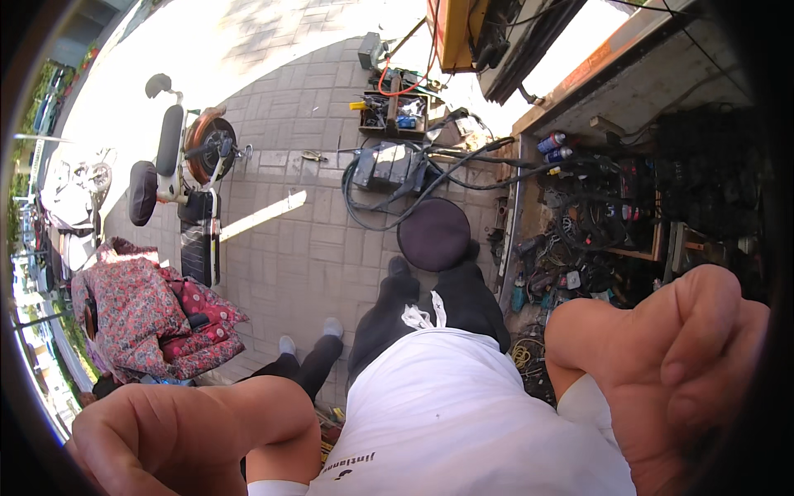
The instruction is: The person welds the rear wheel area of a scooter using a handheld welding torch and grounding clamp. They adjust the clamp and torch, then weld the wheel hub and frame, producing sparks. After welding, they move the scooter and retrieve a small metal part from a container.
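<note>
My left hand [178,430] is raised close at the lower left, its fingers curled in. My right hand [662,355] is held up near the right rim, thumb and fingers bent together. Both hands look closed, but the dark rim cuts off part of the fingers, and anything in them is hidden. Between my forearms lies my white shirt [447,397], with a white drawstring [426,314] hanging over my dark trousers. Just beyond my feet stands a round dark stool [434,234].
Left, on brick paving, are a two-wheeled scooter [169,140] and a red floral quilted cloth [136,310]. Another person's dark-trousered legs [318,364] show beside me. Ahead lie a grey box [389,165] with black cables and a tool tray [376,124]. Cluttered shelves [662,252] hold tools and spray cans [552,143].
</note>
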